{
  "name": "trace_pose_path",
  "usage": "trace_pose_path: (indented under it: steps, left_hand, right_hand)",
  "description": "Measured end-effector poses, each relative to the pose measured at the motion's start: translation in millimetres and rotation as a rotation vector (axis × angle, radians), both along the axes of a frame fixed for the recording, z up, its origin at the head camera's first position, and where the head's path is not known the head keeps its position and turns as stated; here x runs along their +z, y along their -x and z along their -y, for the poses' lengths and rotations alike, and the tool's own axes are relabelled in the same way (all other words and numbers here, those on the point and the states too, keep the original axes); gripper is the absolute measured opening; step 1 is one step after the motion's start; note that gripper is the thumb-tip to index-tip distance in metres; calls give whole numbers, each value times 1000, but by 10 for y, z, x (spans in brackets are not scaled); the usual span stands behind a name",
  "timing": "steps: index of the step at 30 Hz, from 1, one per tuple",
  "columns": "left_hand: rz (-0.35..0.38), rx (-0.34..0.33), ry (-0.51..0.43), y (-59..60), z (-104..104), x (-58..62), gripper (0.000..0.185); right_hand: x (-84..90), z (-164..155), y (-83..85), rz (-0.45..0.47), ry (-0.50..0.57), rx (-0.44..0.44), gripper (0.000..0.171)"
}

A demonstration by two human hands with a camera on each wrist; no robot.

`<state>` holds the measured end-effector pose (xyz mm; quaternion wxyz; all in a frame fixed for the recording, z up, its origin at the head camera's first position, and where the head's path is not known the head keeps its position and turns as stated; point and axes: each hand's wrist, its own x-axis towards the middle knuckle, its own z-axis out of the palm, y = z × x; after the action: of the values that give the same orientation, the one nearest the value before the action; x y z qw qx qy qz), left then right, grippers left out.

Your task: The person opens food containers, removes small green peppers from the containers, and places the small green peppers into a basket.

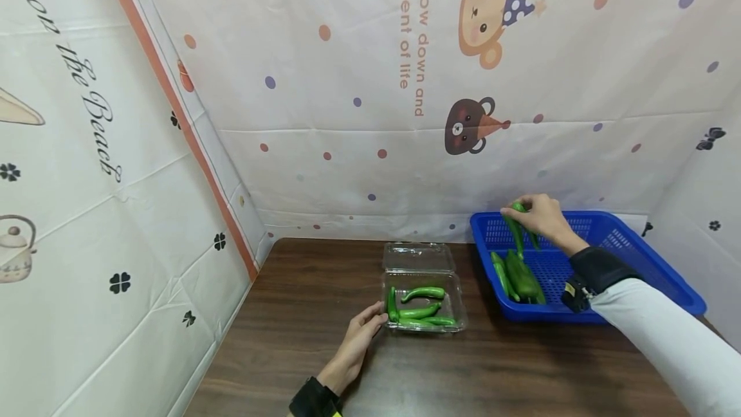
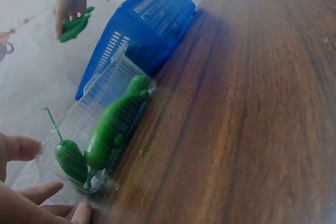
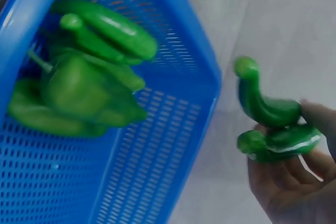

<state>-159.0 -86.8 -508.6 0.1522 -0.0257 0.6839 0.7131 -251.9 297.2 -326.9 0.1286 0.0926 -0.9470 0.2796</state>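
My right hand (image 1: 541, 216) is raised over the blue basket's far left part, pinching two green peppers (image 3: 273, 111) between thumb and fingers. In the right wrist view one pepper is curved and the other lies straighter below it. Inside the basket (image 1: 654, 262) are more green peppers (image 1: 523, 278), some slim and one broad. My left hand (image 1: 354, 343) is at the left side of a clear plastic box (image 1: 457, 285), its fingertips right at the near left corner. Several slim green peppers (image 1: 419, 313) lie in that box, and its lid (image 1: 418, 256) is folded back behind it.
The brown wooden table (image 1: 301, 301) carries the box in the middle and the basket to its right. White printed cloth (image 1: 324, 95) hangs behind the table, and more cloth (image 1: 133, 224) runs along the left side.
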Motion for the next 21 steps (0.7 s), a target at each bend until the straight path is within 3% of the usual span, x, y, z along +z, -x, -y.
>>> trace_pose_path:
  steps: [5,13,21]
  left_hand:
    - [11,-3,0,-16,8,22,62]
    - [10,-4,3,-8,-4,22,63]
    - [10,-1,3,-12,-8,22,62]
  right_hand:
    - [-90,-62,23,165,-65,37,37]
    - [-282,-114,9,419,-40,95,35]
    - [-433,-69,5,523,-71,133,29]
